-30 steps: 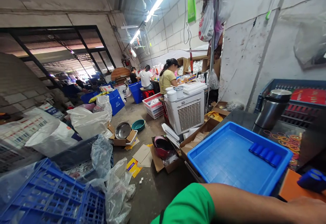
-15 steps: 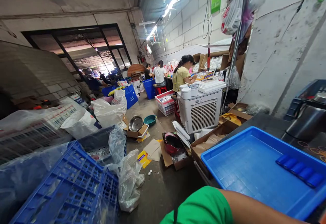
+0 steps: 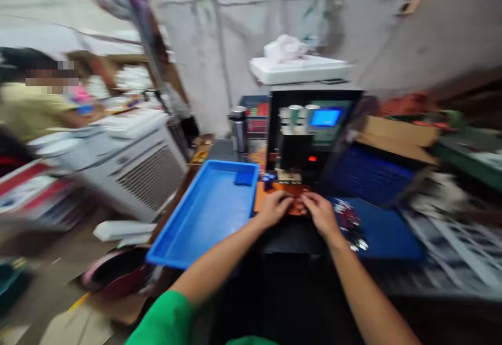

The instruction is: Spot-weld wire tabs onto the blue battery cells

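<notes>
Both of my hands work over an orange mat (image 3: 259,198) in front of a black machine (image 3: 295,151) with a lit blue screen (image 3: 325,117). My left hand (image 3: 275,207) is closed at the mat, thumb and fingers drawn together. Close beside it, my right hand (image 3: 320,213) is closed too, its fingertips pinched. Whatever lies in their fingers is too small and blurred to make out. Just beyond my left hand stands a small dark blue piece (image 3: 269,180). Right of my right hand lies a pile of small shiny red and silver pieces (image 3: 349,222).
A blue tray (image 3: 204,219) at left holds a few blue pieces (image 3: 243,179). Behind it stands a steel flask (image 3: 238,128). At right are a cardboard box (image 3: 396,138) and a blue surface (image 3: 388,238). A person (image 3: 35,94) sits at far left beyond an air cooler (image 3: 152,175).
My view has swung right, from the workshop floor to the bench and machine. Both hands have come into view, and the blue tray now appears on the left.
</notes>
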The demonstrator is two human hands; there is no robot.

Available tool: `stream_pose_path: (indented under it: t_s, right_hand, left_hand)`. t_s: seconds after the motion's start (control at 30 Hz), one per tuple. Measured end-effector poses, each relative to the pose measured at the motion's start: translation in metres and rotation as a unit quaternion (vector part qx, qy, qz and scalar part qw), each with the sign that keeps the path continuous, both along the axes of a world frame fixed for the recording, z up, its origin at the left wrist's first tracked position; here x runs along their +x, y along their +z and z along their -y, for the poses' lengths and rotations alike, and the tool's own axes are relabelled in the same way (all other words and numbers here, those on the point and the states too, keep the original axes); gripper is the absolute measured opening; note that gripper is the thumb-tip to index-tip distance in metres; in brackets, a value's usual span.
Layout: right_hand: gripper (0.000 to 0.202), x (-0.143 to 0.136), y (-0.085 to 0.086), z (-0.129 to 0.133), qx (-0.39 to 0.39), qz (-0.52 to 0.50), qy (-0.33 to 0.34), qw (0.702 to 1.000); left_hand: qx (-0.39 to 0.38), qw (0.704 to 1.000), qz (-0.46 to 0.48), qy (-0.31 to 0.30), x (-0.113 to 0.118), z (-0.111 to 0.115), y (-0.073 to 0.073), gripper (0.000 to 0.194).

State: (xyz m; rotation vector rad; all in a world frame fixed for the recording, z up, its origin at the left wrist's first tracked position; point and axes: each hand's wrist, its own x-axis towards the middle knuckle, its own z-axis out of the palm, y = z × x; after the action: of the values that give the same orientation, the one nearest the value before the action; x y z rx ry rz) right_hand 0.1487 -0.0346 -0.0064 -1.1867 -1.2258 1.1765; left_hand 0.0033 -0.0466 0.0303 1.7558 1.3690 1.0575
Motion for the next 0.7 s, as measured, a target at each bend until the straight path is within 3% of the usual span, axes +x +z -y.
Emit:
stream_pose_path:
  t_s: [0.1,0.23,0.57,0.7]
  right_hand:
    - [0.041,0.035,0.001,-0.004,-0.029,-0.095,-0.041,0.994]
    - [0.040,0.030,0.002,-0.015,-0.014,-0.137,-0.036,0.990]
    - [0.029,0.023,0.018,-0.020,-0.011,-0.110,0.065,0.992]
    - [0.025,0.017,0.019,-0.023,-0.002,-0.097,0.039,0.995]
  left_hand:
    - [0.012,0.996,0.064,-0.063,0.013,-0.025,-0.015,0.025]
    - [0.005,0.996,0.065,-0.060,0.002,-0.039,-0.026,0.032]
    - [0.029,0.994,0.064,-0.087,0.003,-0.038,-0.021,0.024]
    - [0.014,0.993,0.084,-0.086,0.003,-0.039,-0.023,0.024]
